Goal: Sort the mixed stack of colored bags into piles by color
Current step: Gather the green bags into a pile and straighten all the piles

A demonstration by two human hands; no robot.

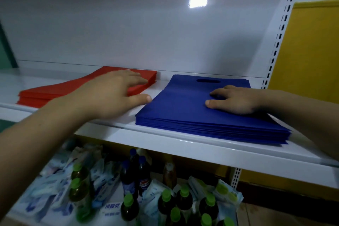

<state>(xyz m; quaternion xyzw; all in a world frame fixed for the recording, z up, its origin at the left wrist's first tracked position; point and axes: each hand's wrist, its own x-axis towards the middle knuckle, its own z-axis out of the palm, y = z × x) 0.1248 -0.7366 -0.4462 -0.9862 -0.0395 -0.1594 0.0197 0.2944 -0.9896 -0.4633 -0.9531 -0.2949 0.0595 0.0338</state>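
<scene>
Head view: red pile [55,91] is pressed by the flat left hand [110,93], blue pile [183,112] by the right hand [236,100]; neither is gripped; edges should be squared.

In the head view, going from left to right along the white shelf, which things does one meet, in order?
red bag pile → blue bag pile → slotted upright → yellow panel

Your stack of flat blue fabric bags [183,115] looks matt and smooth, same with the flat red fabric bags [45,95]. The white painted metal shelf [183,145] under them is glossy, shiny along its front edge.
</scene>
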